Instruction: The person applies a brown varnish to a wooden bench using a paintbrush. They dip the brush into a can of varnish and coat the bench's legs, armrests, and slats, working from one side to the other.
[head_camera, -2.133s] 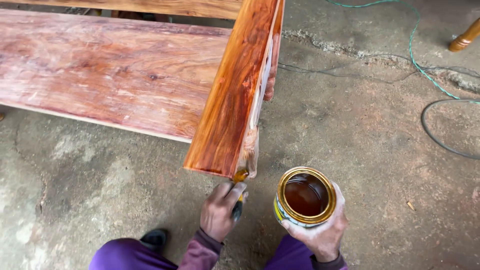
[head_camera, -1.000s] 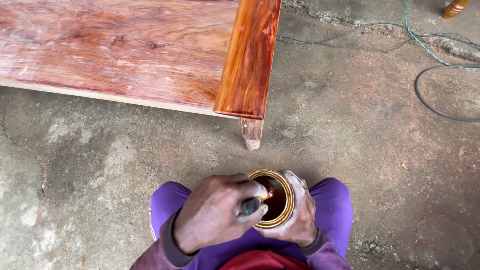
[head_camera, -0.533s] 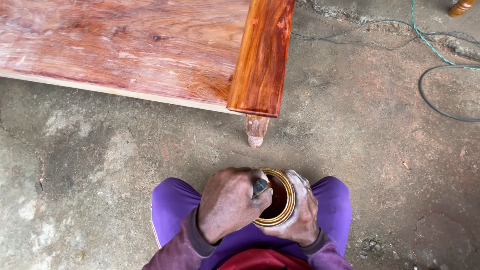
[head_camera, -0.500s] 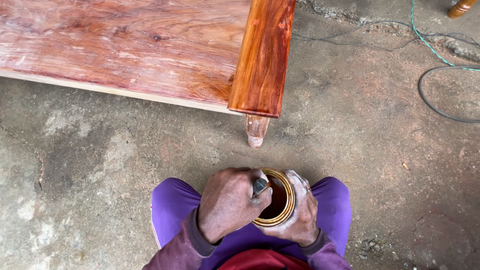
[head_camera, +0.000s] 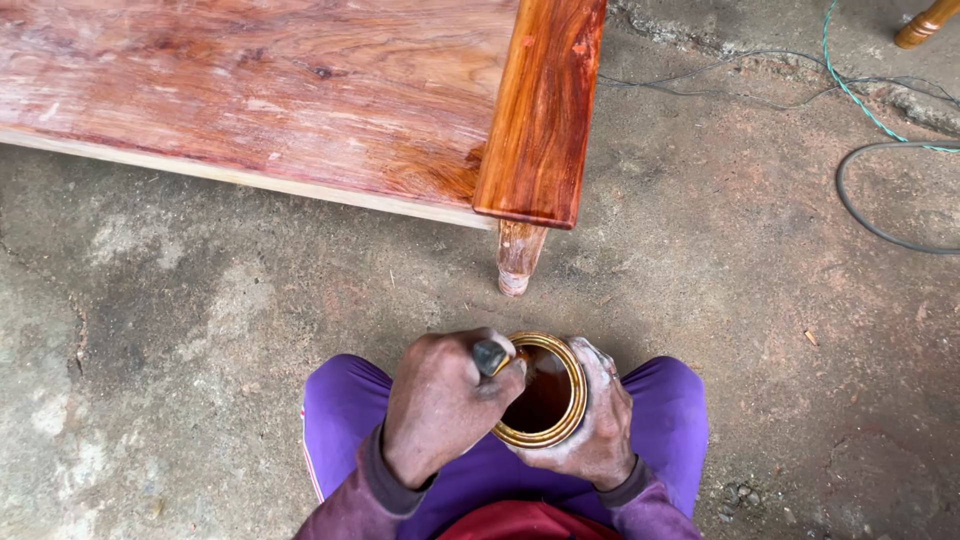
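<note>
Bench w/ glossy rail ahead; can at knees, right hand wrapped round it. Left hand fisted on brush, tip in can. Best: dip shallow, wipe excess on rim, keep can level.

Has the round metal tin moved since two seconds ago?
Yes. The round gold-rimmed metal tin has come back from the concrete floor near the wooden bench leg toward the person's purple-trousered lap.

I see one open tin, one brush handle, one reddish wooden bench with one leg showing, and two cables on the floor.
</note>
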